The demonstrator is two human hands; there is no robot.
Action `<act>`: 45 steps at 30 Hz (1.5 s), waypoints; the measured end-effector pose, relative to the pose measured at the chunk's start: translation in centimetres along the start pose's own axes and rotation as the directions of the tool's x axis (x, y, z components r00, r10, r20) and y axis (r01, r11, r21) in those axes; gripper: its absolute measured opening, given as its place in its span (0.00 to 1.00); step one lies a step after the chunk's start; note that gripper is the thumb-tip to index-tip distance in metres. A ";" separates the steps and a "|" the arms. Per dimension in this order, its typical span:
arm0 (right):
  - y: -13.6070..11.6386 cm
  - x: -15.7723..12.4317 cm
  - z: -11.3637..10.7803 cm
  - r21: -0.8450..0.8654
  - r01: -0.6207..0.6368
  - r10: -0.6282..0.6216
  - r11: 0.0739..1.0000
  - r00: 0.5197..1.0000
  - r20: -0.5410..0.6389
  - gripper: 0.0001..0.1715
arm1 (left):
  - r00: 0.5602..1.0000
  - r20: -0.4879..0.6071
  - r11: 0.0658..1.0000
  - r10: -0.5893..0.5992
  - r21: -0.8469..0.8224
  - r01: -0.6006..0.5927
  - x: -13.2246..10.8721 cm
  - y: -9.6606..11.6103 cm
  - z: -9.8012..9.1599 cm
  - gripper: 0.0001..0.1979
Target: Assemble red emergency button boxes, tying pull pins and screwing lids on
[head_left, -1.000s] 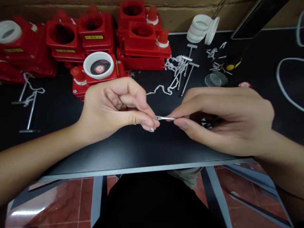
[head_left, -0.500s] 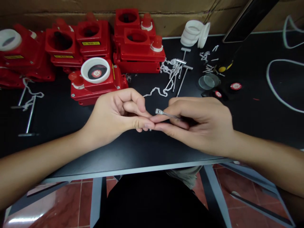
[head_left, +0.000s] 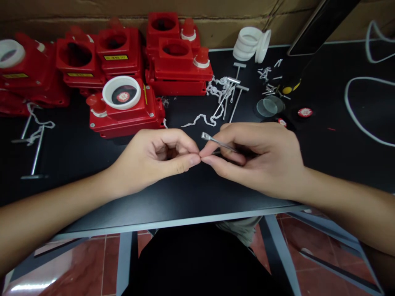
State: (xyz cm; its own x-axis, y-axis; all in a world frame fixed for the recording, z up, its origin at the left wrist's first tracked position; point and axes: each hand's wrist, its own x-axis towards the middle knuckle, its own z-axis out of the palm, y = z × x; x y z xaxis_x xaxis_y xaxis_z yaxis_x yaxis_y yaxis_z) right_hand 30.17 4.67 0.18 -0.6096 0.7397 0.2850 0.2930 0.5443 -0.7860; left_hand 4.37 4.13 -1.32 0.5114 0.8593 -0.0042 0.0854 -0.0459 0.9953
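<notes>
My left hand (head_left: pixel 160 156) is closed in a pinch, its thumb and index tips meeting the fingertips of my right hand (head_left: pixel 262 158). Whatever sits between those tips is too small or hidden to make out. A thin metal rod (head_left: pixel 216 141) with a flattened, holed end lies in the closed fingers of my right hand, its holed tip sticking out to the left. Just beyond my left hand stands a red box (head_left: pixel 123 122) with a white ring (head_left: pixel 108 95) around its round window. A white chain (head_left: pixel 200 118) lies on the table past my fingertips.
Several red housings (head_left: pixel 182 74) line the back left. Metal T-bars (head_left: pixel 236 102) lie behind my right hand, near white rings (head_left: pixel 246 45), loose screws (head_left: pixel 264 74), clear discs (head_left: pixel 268 106) and a yellow-and-black tool (head_left: pixel 287 89). A white cable (head_left: pixel 354 109) curves at right. The table's front edge (head_left: pixel 173 222) is close.
My left fingers have drawn together into a tighter pinch, with the index tip now on the thumb. My right hand keeps the rod in almost the same place. The view has shifted slightly.
</notes>
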 end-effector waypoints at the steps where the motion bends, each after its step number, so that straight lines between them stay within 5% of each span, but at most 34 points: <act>1: 0.0 0.0 0.0 0.000 -0.002 0.002 1.000 1.000 0.000 0.03 | 1.000 -0.004 1.000 0.004 0.012 -0.003 0.0 0.0 0.0 0.06; 11: -0.2 -0.2 -0.4 0.141 -0.011 0.004 0.990 0.999 0.044 0.04 | 0.998 -0.017 0.997 0.068 0.043 -0.068 0.1 0.0 -0.4 0.11; 15: -0.2 -0.1 -1.0 0.071 0.065 -0.071 0.995 0.995 0.076 0.16 | 0.992 -0.006 0.992 0.125 0.019 -0.125 0.2 -0.1 -0.8 0.14; 25: 0.2 0.0 -0.9 -0.036 0.153 -0.147 0.987 0.979 0.144 0.17 | 0.972 0.058 0.971 0.228 -0.084 -0.222 0.5 -0.8 -1.0 0.17; 45: -0.3 0.0 -0.9 -0.105 0.177 -0.156 0.979 0.971 0.178 0.15 | 0.978 0.061 0.978 0.198 -0.081 -0.193 0.2 -1.0 -1.1 0.17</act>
State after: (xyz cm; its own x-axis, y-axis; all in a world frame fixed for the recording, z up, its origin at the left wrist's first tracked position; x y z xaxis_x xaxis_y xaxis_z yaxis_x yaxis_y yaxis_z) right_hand 30.74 4.91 0.90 -0.7693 0.5629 0.3022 0.2564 0.7052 -0.6610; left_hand 3.42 4.92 -2.25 0.5698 0.8003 0.1869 -0.0845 -0.1692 0.9820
